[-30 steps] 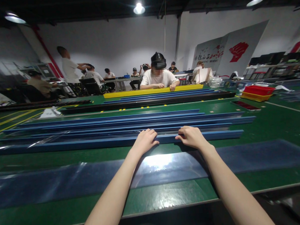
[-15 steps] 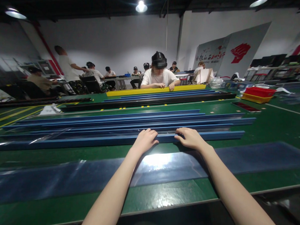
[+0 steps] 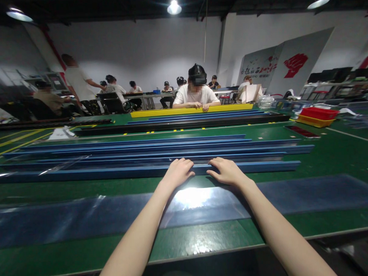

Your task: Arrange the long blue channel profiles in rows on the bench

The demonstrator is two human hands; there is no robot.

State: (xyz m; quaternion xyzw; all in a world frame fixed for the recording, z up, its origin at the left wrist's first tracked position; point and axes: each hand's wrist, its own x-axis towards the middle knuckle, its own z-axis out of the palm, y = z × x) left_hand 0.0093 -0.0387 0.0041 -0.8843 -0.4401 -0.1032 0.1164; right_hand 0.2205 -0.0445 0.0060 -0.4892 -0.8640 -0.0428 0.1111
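Observation:
The nearest blue plastic channel strip (image 3: pixel 266 166) lies lengthwise across the table, at the front of a row of similar strips. My left hand (image 3: pixel 178 172) is closed over its upper edge, thumb on the near side and fingertips partly hidden behind. A short way to the right, my right hand (image 3: pixel 225 170) grips the same strip, its thumb along the front face and its fingers bent over the top. Under my forearms, a long clear bluish plastic sheet (image 3: pixel 297 193) rests flat on the green tabletop (image 3: pixel 205 240).
Behind the front strip lie several more blue strips (image 3: pixel 303 148). A phone (image 3: pixel 303 131) and a red bin (image 3: pixel 317 113) stand at the right. Across the table a co-worker (image 3: pixel 182 95) handles a yellow strip (image 3: pixel 159 113). A black strip (image 3: pixel 111 129) lies farther back.
My right hand has slid a little left along the strip, closer to my left hand, which has stayed in place. The co-worker's hand has shifted left on the yellow strip.

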